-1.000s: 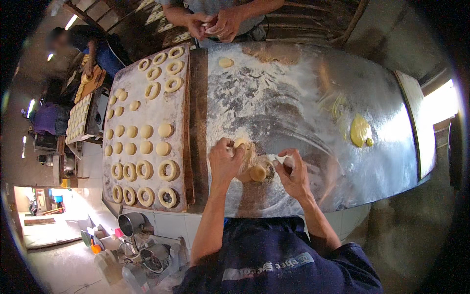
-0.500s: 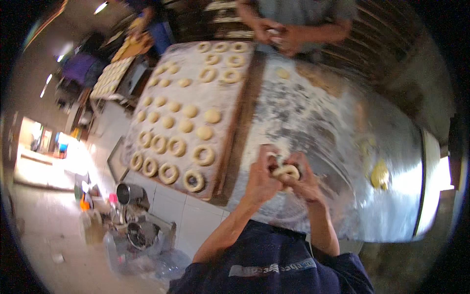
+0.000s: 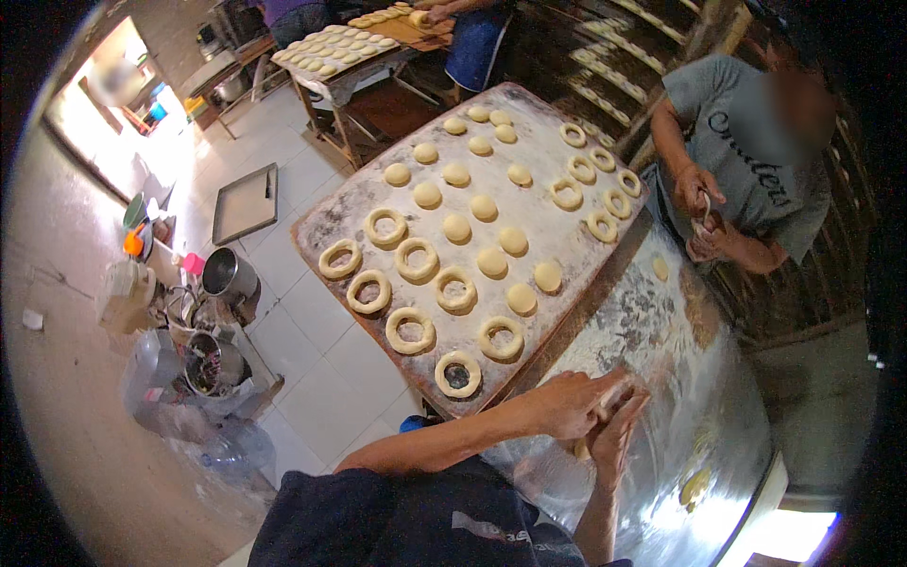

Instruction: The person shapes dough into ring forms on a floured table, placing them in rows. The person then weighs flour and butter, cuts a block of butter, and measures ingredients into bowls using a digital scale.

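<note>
Over the floured metal table [image 3: 605,326], my left hand [image 3: 578,401] and my right hand [image 3: 619,427] are close together, closed around a piece of dough [image 3: 582,449]. Most of that dough is hidden by my fingers; a pale bit shows below my left hand. To the left of my hands lies a wide floured board [image 3: 378,194]. Along its near side sit several dough rings [image 3: 410,331], with round dough balls [image 3: 456,229] across the middle and more rings at the far right.
Across the table a person [image 3: 746,180] in a grey shirt works dough between both hands. A yellow lump [image 3: 694,489] lies at the table's right. Metal pots [image 3: 230,274] and jugs stand on the left floor, near a flat tray [image 3: 246,203]. Farther back, others stand by a dough-covered table [image 3: 335,49].
My view has swung left, showing more of the board and floor. My hands stay together, and the looped dough that showed between them is now mostly covered by my fingers.
</note>
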Demonstrator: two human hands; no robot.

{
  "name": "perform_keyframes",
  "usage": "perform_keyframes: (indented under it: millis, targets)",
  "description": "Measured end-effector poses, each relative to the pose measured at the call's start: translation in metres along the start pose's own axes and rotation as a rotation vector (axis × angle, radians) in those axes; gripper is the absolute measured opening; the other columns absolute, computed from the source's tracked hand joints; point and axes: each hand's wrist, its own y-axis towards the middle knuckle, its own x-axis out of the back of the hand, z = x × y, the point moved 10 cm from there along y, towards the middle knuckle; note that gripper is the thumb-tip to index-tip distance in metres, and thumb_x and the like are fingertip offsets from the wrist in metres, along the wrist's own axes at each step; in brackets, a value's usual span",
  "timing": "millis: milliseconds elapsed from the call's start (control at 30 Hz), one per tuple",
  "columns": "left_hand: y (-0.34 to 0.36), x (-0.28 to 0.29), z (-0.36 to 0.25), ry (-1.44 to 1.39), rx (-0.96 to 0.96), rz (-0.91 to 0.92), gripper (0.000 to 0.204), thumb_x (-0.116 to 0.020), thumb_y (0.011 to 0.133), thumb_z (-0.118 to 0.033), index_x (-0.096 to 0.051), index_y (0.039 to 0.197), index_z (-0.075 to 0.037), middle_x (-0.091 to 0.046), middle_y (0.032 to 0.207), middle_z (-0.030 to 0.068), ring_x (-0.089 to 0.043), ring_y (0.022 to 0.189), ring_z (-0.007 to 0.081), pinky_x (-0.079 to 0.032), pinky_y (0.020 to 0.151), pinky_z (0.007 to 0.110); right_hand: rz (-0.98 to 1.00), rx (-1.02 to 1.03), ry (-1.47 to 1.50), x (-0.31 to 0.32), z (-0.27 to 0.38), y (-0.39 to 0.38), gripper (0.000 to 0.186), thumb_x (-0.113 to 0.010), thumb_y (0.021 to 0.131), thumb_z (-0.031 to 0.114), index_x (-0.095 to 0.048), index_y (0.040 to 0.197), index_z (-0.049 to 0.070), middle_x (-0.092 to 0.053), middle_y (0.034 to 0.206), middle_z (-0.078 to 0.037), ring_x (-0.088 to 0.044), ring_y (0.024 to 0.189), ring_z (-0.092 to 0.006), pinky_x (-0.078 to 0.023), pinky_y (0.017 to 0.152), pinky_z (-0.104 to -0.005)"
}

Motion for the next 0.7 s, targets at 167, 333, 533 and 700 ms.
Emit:
perform_keyframes:
  millis: [167, 333, 533, 700]
  targets:
    - [-0.030, 0.030, 0.002, -0.413, -0.029, -0.672, 0.059, -0.055, 0.091, -0.010, -0.026, 0.142, -0.013, -0.061, 0.084, 0.0093, -0.057, 0.070, 0.0138, -0.049, 0.065, 0.030, 0.101, 0.109, -0.050, -0.005, 0.023, -0.030, 0.050, -0.061, 0.084, 0.009, -0.033, 0.124, 0.003, -0.050, 0.100, -0.008, -0.055, 0.091, -0.0157, -0.050, 0.073, -0.0277]
    - [-0.059, -0.004, 0.008, -0.513, -0.023, -1.078, 0.045, -0.037, 0.101, -0.018, -0.026, 0.144, -0.011, -0.064, 0.096, 0.0116, -0.055, 0.068, 0.0131, -0.050, 0.065, 0.031, 0.241, -0.039, 0.373, -0.008, 0.017, -0.063, 0.060, -0.067, 0.076, 0.018, -0.034, 0.125, 0.012, -0.050, 0.099, -0.008, -0.052, 0.082, -0.0161, -0.043, 0.067, -0.0238]
    - [-0.089, -0.041, -0.016, -0.464, -0.061, -1.189, 0.048, -0.039, 0.098, -0.008, -0.027, 0.144, -0.005, -0.063, 0.108, 0.0166, -0.061, 0.078, 0.0254, -0.050, 0.075, 0.037, 0.525, -0.060, 0.744, 0.001, 0.028, -0.095, 0.045, -0.053, 0.082, 0.020, -0.031, 0.121, 0.015, -0.049, 0.094, -0.006, -0.053, 0.084, -0.0165, -0.045, 0.067, -0.0261]
    - [-0.095, -0.053, -0.086, 0.178, -0.427, -1.147, 0.052, -0.037, 0.101, -0.021, -0.019, 0.148, -0.008, -0.063, 0.104, 0.0146, -0.058, 0.076, 0.0237, -0.049, 0.077, 0.035, 0.474, -0.092, 0.663, 0.015, 0.039, -0.104, 0.059, -0.041, 0.092, 0.056, -0.032, 0.134, 0.016, -0.055, 0.102, -0.011, -0.059, 0.083, -0.0227, -0.050, 0.070, -0.0322]
